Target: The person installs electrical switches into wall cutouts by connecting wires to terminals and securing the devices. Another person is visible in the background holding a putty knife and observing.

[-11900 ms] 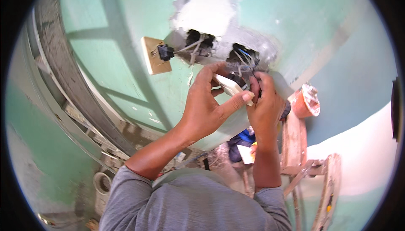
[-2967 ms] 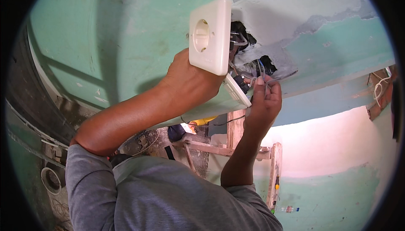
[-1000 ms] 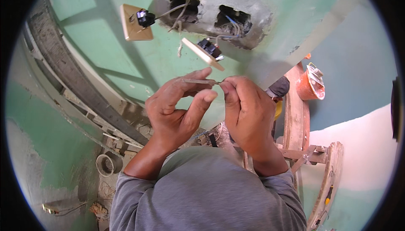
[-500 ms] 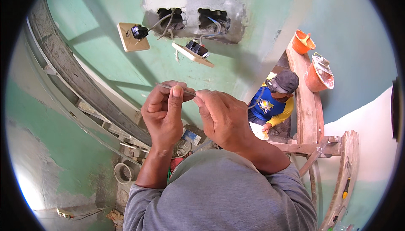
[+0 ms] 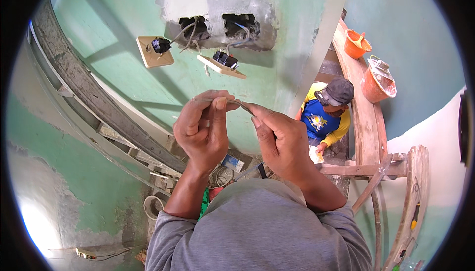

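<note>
In front of the green wall, my left hand (image 5: 202, 128) pinches a thin grey length of cable (image 5: 243, 105) between thumb and fingers. My right hand (image 5: 286, 141) grips its other end between thumb and forefinger, and the piece bows between the two hands. Above them, two beige faceplates with black backs dangle on wires: a left faceplate (image 5: 147, 57) and a right faceplate (image 5: 217, 66). Their wires come out of a left wall hole (image 5: 200, 32) and a right wall hole (image 5: 241, 27), cut side by side in grey plaster. Neither hand touches the faceplates.
A person (image 5: 316, 117) in blue and yellow sits low on the right. An orange bucket (image 5: 355, 50) and a larger reddish bucket (image 5: 372, 87) stand on a wooden plank (image 5: 357, 117). A yellow-handled screwdriver (image 5: 414, 217) is on the right timber. Long boards (image 5: 84, 85) curve along the left.
My hands have moved slightly apart, with more of the cable showing bent between them. The view has shifted a little, and the wall and faceplates now sit further left.
</note>
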Tool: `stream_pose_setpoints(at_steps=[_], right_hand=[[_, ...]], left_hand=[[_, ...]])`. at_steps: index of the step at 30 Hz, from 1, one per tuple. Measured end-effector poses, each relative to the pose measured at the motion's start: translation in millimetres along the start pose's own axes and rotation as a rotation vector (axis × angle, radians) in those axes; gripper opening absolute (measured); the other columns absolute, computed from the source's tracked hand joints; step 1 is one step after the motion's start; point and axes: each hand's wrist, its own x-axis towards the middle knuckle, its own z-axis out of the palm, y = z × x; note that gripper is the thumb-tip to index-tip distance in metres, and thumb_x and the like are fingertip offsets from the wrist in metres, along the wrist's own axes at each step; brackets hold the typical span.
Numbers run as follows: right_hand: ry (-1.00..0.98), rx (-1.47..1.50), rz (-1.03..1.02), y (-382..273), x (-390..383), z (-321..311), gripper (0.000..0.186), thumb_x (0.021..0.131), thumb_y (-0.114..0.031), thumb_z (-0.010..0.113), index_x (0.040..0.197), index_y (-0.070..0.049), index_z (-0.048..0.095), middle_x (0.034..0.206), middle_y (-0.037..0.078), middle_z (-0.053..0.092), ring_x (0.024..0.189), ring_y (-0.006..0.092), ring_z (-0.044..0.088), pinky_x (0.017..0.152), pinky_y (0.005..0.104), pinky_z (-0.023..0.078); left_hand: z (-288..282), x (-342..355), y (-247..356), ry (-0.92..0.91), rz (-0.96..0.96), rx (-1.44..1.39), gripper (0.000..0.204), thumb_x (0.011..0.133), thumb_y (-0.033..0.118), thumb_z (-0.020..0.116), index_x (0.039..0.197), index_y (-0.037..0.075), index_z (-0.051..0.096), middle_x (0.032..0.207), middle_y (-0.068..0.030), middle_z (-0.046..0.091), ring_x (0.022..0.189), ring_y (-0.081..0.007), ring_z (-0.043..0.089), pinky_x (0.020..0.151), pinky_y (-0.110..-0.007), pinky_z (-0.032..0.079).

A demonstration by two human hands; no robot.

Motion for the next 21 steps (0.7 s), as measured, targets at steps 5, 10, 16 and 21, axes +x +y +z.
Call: stream_pose_setpoints(at_steps=[5, 10, 16, 21], right_hand=[[0.032, 0.052, 0.138, -3.8, -0.9, 0.6, 0.029, 0.107, -0.004, 0.064, 0.135, -0.001, 0.071, 0.078, 0.012, 0.066, 0.063, 0.0118, 0.057, 0.061, 0.0291, 0.048], [-0.055, 0.292, 0.266, -3.3, -11.4, 8.7, 0.035, 0.112, -0.011, 0.059, 0.146, -0.001, 0.065, 0.073, 0.005, 0.061, 0.064, 0.0076, 0.054, 0.059, 0.0271, 0.045], [-0.146, 0.359, 0.367, -3.9, -19.0, 5.3, 0.041, 0.116, -0.016, 0.055, 0.154, -0.001, 0.059, 0.069, -0.003, 0.054, 0.064, 0.0031, 0.048, 0.059, 0.024, 0.041], [-0.177, 0.464, 0.386, 6.5, -24.0, 4.4, 0.04, 0.117, -0.017, 0.054, 0.151, 0.002, 0.06, 0.07, -0.008, 0.049, 0.06, 0.0005, 0.039, 0.056, 0.022, 0.032]], left_hand=[[6.2, 8.3, -0.1, -0.039, -0.109, -0.087, 0.016, 0.111, 0.005, 0.062, 0.113, -0.01, 0.068, 0.112, -0.0182, 0.072, 0.096, -0.0227, 0.078, 0.085, -0.037, 0.07], [4.5, 10.8, -6.3, -0.012, -0.159, -0.141, 0.016, 0.11, 0.003, 0.064, 0.115, -0.012, 0.068, 0.117, -0.0176, 0.074, 0.096, -0.0207, 0.077, 0.084, -0.035, 0.069], [-7.9, 20.9, -11.4, -0.14, -0.357, -0.302, 0.026, 0.111, 0.009, 0.066, 0.128, -0.01, 0.069, 0.122, -0.0144, 0.075, 0.097, -0.0174, 0.077, 0.083, -0.033, 0.068], [-28.0, 21.9, -13.7, -0.282, -0.35, -0.275, 0.032, 0.112, 0.019, 0.066, 0.135, -0.003, 0.069, 0.098, -0.0101, 0.076, 0.092, -0.018, 0.077, 0.079, -0.033, 0.068]])
